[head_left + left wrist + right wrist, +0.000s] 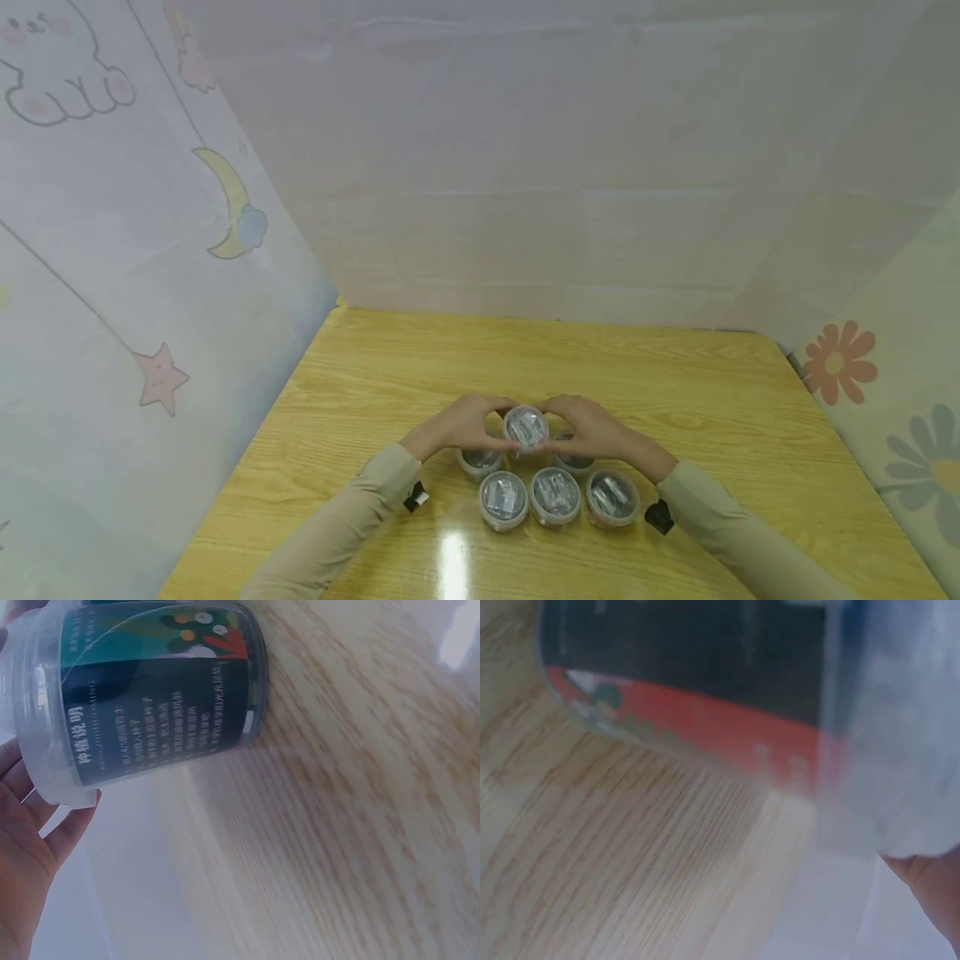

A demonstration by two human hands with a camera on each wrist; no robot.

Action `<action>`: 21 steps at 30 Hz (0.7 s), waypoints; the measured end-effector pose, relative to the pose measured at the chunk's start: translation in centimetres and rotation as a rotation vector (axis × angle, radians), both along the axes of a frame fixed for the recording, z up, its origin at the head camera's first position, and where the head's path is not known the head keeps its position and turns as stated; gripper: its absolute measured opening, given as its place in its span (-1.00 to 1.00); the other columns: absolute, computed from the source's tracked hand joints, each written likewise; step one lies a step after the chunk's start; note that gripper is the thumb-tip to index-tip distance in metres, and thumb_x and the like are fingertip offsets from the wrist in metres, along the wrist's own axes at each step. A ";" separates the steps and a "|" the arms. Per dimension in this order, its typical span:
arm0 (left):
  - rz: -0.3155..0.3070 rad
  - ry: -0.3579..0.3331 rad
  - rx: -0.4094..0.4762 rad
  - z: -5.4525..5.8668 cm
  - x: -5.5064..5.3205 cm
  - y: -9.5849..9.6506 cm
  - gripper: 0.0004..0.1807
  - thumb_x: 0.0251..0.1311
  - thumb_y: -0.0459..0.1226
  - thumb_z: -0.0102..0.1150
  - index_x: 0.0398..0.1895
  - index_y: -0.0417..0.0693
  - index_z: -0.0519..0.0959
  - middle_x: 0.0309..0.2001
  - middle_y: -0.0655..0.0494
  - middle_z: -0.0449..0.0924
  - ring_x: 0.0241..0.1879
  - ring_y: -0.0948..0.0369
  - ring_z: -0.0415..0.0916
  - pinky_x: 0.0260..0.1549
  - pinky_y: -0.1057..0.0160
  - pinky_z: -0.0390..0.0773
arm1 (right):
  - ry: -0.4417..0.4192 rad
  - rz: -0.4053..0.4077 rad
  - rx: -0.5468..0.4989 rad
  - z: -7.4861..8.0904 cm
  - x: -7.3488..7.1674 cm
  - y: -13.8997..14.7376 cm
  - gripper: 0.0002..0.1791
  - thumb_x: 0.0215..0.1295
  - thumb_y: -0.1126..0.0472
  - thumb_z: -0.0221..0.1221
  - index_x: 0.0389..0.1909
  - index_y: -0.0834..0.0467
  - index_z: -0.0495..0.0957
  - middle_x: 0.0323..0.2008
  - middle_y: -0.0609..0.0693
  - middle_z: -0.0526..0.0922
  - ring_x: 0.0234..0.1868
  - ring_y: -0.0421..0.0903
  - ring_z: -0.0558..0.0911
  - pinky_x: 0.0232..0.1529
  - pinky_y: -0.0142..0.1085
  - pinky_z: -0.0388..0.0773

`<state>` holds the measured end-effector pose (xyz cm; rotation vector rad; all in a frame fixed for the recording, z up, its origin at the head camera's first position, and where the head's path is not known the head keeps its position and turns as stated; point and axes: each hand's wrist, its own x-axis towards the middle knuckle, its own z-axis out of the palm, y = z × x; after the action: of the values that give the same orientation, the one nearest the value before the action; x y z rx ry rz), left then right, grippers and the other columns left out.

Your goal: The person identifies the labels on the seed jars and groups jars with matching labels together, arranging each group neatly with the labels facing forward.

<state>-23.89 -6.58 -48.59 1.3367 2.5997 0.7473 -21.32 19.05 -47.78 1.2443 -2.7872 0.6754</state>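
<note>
Both hands hold one round clear plastic jar (527, 427) between them, its lid facing up and a silvery packet showing through. On its left side, my left hand (465, 423) curves thumb and fingers around it. My right hand (595, 428) does the same from the right. That jar overlaps two similar jars behind the hands, a left one (480, 463) and a right one (574, 463), both partly hidden. In the left wrist view, a jar (161, 724) with a green and dark printed label covers part of the left hand (26, 840).
Nearer the body stand three more lidded jars in a row: left (503, 500), middle (555, 497) and right (612, 498). All are on a wood-grain table (360, 367). A pale covered wall (525, 208) rises behind it, with printed walls on both sides.
</note>
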 end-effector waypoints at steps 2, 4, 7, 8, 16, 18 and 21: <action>0.016 -0.015 0.012 0.2 0.0 0.0 -0.21 0.00 0.34 0.07 0.24 0.15 0.36 0.01 0.28 0.55 0.00 0.34 0.48 0.06 0.20 0.47 | -0.009 -0.003 -0.008 -0.1 -0.1 0.0 -0.22 0.09 -0.34 0.13 0.24 0.04 0.36 0.10 -0.06 0.53 0.10 -0.09 0.52 0.09 -0.12 0.49; 0.032 -0.032 0.025 0.4 0.0 0.0 -0.20 -0.02 0.34 0.08 0.26 0.17 0.35 0.03 0.29 0.53 0.02 0.34 0.46 0.08 0.17 0.46 | -0.024 -0.001 -0.024 -0.1 -0.2 0.0 -0.19 0.08 -0.35 0.13 0.29 -0.01 0.30 0.12 -0.08 0.52 0.11 -0.11 0.51 0.09 -0.12 0.49; 0.044 -0.061 0.037 0.6 -0.1 0.1 -0.21 -0.02 0.33 0.10 0.27 0.22 0.33 0.05 0.32 0.51 0.04 0.36 0.44 0.11 0.15 0.43 | -0.057 -0.010 -0.060 0.1 -0.1 -0.1 -0.19 0.07 -0.33 0.16 0.31 -0.04 0.27 0.12 -0.09 0.52 0.10 -0.13 0.52 0.07 -0.12 0.50; 0.046 -0.069 0.040 0.7 -0.1 0.1 -0.21 -0.02 0.34 0.10 0.27 0.23 0.33 0.06 0.33 0.50 0.04 0.36 0.43 0.11 0.15 0.43 | -0.067 -0.016 -0.074 0.2 0.0 -0.1 -0.20 0.06 -0.32 0.18 0.30 -0.04 0.28 0.11 -0.09 0.52 0.09 -0.13 0.52 0.05 -0.11 0.51; 0.090 -0.137 0.065 0.6 -0.2 0.3 -0.15 -0.02 0.35 0.08 0.35 0.26 0.22 0.11 0.33 0.47 0.10 0.34 0.39 0.15 0.05 0.39 | -0.121 -0.096 -0.125 0.3 0.0 0.3 -0.21 0.04 -0.28 0.22 0.28 -0.06 0.30 0.09 -0.08 0.53 0.08 -0.09 0.53 0.05 -0.06 0.50; 0.089 -0.155 0.088 0.6 -0.2 0.4 -0.12 -0.02 0.31 0.12 0.38 0.27 0.16 0.14 0.30 0.45 0.11 0.31 0.39 0.15 0.01 0.39 | -0.128 -0.119 -0.127 0.5 -0.1 0.4 -0.20 0.03 -0.31 0.21 0.28 -0.06 0.31 0.09 -0.07 0.53 0.08 -0.08 0.52 0.06 -0.05 0.49; 0.088 -0.175 0.122 0.5 -0.2 0.6 -0.07 -0.04 0.27 0.19 0.41 0.36 0.04 0.18 0.31 0.40 0.11 0.30 0.38 0.12 -0.01 0.40 | -0.128 -0.139 -0.146 0.7 -0.2 0.5 -0.20 0.03 -0.29 0.22 0.28 -0.01 0.32 0.07 -0.06 0.55 0.06 -0.06 0.53 0.04 -0.02 0.49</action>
<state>-24.13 -6.02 -48.12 1.1347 2.5229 1.0035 -21.55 19.56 -47.05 1.0060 -2.8294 0.9588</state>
